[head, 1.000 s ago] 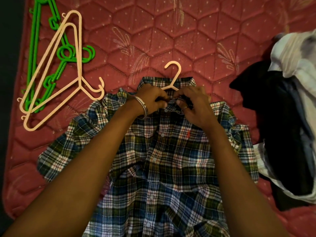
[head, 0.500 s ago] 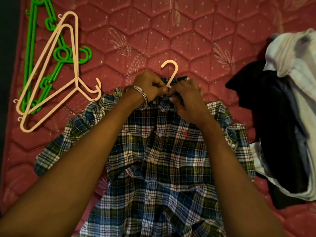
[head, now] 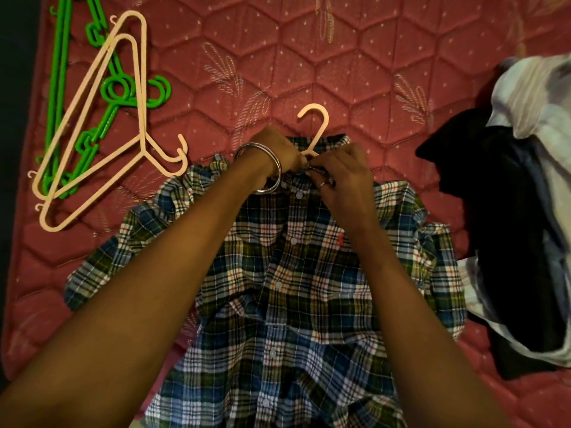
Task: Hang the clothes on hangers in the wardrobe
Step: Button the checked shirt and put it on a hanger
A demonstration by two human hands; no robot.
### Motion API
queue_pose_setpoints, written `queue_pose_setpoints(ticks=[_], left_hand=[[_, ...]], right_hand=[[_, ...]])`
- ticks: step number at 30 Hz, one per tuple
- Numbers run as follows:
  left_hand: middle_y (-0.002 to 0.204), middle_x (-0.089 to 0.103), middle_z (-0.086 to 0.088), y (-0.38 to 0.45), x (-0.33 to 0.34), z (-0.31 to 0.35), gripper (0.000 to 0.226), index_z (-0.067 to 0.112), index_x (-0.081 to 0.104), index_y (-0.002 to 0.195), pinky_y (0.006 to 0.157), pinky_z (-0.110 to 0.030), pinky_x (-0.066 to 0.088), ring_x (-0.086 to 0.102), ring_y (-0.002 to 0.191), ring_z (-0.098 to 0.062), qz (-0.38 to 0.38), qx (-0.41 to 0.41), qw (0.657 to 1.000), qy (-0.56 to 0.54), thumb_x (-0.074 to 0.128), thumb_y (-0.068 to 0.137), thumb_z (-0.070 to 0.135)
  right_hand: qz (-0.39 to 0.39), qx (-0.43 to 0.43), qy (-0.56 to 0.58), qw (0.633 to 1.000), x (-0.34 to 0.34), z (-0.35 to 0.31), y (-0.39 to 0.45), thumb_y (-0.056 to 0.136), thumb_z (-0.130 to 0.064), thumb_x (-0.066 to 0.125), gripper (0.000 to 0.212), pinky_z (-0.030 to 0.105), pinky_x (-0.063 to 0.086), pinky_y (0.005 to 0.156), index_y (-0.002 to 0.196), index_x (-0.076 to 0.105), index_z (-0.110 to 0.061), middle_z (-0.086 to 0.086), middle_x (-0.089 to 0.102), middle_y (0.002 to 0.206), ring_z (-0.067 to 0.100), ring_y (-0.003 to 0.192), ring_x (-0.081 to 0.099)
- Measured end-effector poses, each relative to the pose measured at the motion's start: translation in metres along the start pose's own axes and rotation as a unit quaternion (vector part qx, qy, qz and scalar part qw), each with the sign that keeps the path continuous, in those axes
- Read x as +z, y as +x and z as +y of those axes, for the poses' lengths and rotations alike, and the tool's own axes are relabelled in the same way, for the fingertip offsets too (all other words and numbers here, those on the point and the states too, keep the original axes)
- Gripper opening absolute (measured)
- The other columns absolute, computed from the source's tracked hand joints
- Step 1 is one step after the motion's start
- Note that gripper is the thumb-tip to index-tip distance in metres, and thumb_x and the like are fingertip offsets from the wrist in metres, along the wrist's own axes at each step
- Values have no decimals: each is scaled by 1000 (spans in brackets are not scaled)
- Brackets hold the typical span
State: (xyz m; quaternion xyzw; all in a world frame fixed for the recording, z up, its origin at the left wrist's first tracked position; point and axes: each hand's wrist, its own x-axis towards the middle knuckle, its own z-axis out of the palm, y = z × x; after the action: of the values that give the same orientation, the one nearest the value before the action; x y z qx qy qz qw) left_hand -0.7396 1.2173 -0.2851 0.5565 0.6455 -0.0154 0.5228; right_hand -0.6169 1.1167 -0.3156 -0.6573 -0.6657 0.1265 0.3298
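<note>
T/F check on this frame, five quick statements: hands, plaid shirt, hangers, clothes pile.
1. Both hands pinch the plaid shirt at its collar. True: left hand and right hand meet there.
2. The hook sticking out above the collar is green. False: it is cream.
3. The spare hangers lie to the right of the shirt. False: the cream hangers and green hangers lie at the left.
4. A pile of clothes sits at the right on the red quilted mattress. True.
5. The bangles are on the right wrist. False: they are on the left wrist.
</note>
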Motion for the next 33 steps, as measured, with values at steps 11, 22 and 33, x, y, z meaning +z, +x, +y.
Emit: queue_pose_setpoints(ticks=[11, 22, 33], left_hand=[[92, 72, -9, -14, 1, -18, 23, 8, 74, 100, 70, -28, 47, 60, 79, -16, -26, 191, 976, 103, 71, 83, 24], [94, 72, -7, -29, 16, -28, 41, 19, 76, 97, 93, -41, 27, 55, 102, -28, 119, 218, 956, 156, 66, 66, 43], [83, 57, -2, -23, 12, -36, 18, 7, 76, 93, 83, -31, 47, 60, 88, -26, 79, 206, 974, 51, 76, 76, 14]], right_hand=[[-116, 8, -50, 992, -6, 9, 11, 78, -17, 56, 25, 48, 41, 70, 97, 69, -8, 4, 67, 92, 32, 90, 52], [-200, 17, -41, 979, -19, 18, 16, 83, -15, 64, 21, 30, 9, 69, 104, 67, -12, -12, 49, 93, 22, 106, 43], [-212, 46, -29, 976, -19, 16, 17, 82, -33, 57, 27, 33, 14, 75, 99, 68, -16, -12, 53, 89, 21, 105, 46]])
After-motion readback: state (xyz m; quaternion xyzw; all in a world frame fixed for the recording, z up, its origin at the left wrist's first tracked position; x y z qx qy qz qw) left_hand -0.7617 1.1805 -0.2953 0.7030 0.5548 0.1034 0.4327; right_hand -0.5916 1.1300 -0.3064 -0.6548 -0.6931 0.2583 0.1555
